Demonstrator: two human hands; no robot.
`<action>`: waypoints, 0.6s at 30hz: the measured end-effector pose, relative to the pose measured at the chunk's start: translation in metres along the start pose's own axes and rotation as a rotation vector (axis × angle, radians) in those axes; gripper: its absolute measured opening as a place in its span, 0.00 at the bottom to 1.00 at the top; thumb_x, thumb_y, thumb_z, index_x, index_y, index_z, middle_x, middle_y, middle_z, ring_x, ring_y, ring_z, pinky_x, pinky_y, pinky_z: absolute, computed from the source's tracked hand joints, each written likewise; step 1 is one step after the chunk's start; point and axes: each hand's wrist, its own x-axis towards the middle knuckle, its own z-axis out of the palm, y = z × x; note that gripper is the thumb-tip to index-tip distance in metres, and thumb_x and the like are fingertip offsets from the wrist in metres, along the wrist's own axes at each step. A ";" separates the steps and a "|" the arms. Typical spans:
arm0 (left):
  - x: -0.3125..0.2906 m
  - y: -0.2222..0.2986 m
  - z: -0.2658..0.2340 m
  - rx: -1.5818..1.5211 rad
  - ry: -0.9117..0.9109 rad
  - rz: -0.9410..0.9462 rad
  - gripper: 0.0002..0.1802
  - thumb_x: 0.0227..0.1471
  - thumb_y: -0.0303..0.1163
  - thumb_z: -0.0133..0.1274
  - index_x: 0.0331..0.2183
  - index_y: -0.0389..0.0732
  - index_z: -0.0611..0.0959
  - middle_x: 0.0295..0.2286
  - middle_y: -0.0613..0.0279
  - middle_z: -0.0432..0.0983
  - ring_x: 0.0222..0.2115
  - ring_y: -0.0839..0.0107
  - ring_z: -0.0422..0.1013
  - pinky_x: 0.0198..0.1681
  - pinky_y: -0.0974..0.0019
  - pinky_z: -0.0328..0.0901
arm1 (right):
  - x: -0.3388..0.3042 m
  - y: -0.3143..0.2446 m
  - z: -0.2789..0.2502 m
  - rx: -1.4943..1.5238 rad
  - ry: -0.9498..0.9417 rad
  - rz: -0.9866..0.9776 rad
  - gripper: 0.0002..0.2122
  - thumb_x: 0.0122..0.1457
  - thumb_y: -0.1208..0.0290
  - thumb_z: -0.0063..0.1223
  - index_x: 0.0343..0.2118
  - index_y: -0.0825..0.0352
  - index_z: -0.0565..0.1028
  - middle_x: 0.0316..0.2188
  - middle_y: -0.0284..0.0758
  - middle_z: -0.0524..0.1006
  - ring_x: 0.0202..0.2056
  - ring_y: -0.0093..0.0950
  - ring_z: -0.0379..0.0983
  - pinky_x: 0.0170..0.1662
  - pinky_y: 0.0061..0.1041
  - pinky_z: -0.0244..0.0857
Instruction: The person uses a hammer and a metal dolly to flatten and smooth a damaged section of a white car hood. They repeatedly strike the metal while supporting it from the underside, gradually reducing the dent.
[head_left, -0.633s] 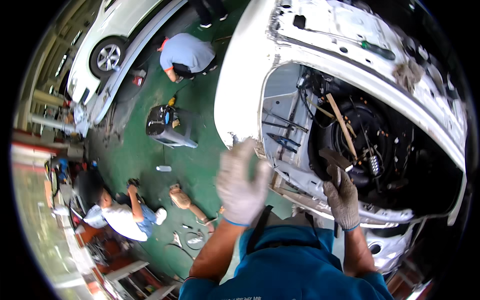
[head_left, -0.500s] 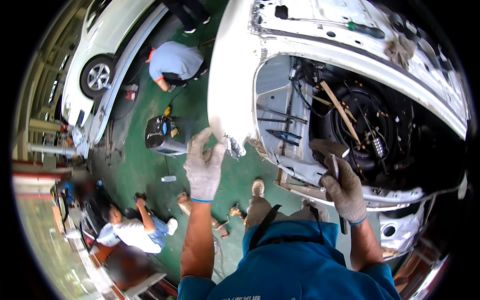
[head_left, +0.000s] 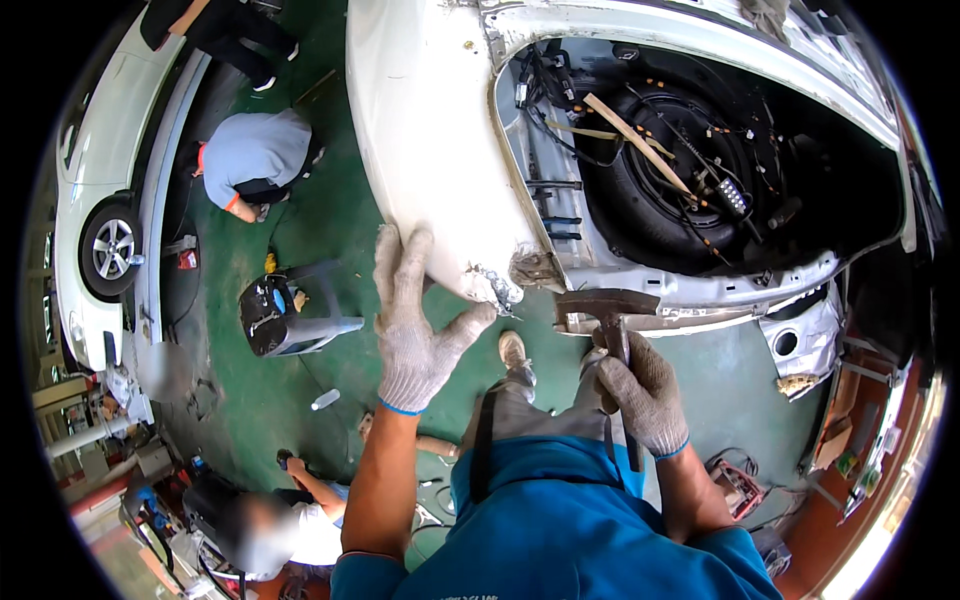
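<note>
My right hand (head_left: 648, 392), in a worn knit glove, is closed round the handle of a hammer (head_left: 607, 302). The hammer's dark head lies level near the rear edge of a white car body (head_left: 425, 140), apart from the damaged corner (head_left: 497, 285). My left hand (head_left: 425, 325), gloved too, is open with fingers stretched toward the white panel. Its fingertips reach the panel's outer edge; whether they press on it I cannot tell. The thumb points at the crumpled corner, where bare metal and filler show.
The open boot holds a spare wheel (head_left: 675, 150), a wooden stick (head_left: 635, 145) and loose wiring. A stool-like box (head_left: 280, 315) stands on the green floor at left. One person crouches (head_left: 258, 160) beyond it; another sits at lower left. A second white car (head_left: 105, 190) stands far left.
My view has shifted, so the car corner sits nearer my hands. The left hand has come up to the panel edge, and the hammer has swung out from over the boot.
</note>
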 end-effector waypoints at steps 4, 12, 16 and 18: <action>-0.004 -0.026 -0.018 -0.169 -0.063 0.003 0.43 0.55 0.30 0.66 0.68 0.40 0.65 0.67 0.47 0.53 0.64 0.56 0.63 0.63 0.54 0.70 | -0.010 -0.002 0.013 -0.193 -0.061 -0.226 0.23 0.69 0.58 0.57 0.55 0.74 0.73 0.32 0.29 0.74 0.30 0.17 0.69 0.33 0.19 0.66; 0.031 -0.005 -0.018 -0.132 0.006 -0.016 0.40 0.54 0.36 0.67 0.65 0.44 0.71 0.65 0.39 0.56 0.63 0.47 0.63 0.57 0.50 0.72 | -0.012 -0.007 0.057 -0.614 -0.147 -0.530 0.22 0.68 0.58 0.55 0.57 0.70 0.72 0.40 0.47 0.82 0.41 0.48 0.81 0.42 0.39 0.75; 0.059 0.005 -0.022 0.370 0.159 0.303 0.34 0.55 0.43 0.65 0.61 0.44 0.77 0.62 0.38 0.61 0.60 0.41 0.65 0.59 0.48 0.68 | -0.005 -0.011 0.080 -0.700 -0.053 -0.628 0.19 0.66 0.58 0.57 0.53 0.67 0.75 0.34 0.45 0.80 0.35 0.48 0.78 0.35 0.45 0.73; 0.085 0.015 -0.028 0.228 0.118 0.504 0.23 0.53 0.42 0.66 0.48 0.42 0.87 0.55 0.43 0.71 0.57 0.44 0.69 0.60 0.46 0.67 | -0.005 -0.014 0.086 -0.723 -0.034 -0.649 0.19 0.65 0.56 0.57 0.50 0.66 0.75 0.34 0.45 0.80 0.33 0.47 0.78 0.32 0.46 0.72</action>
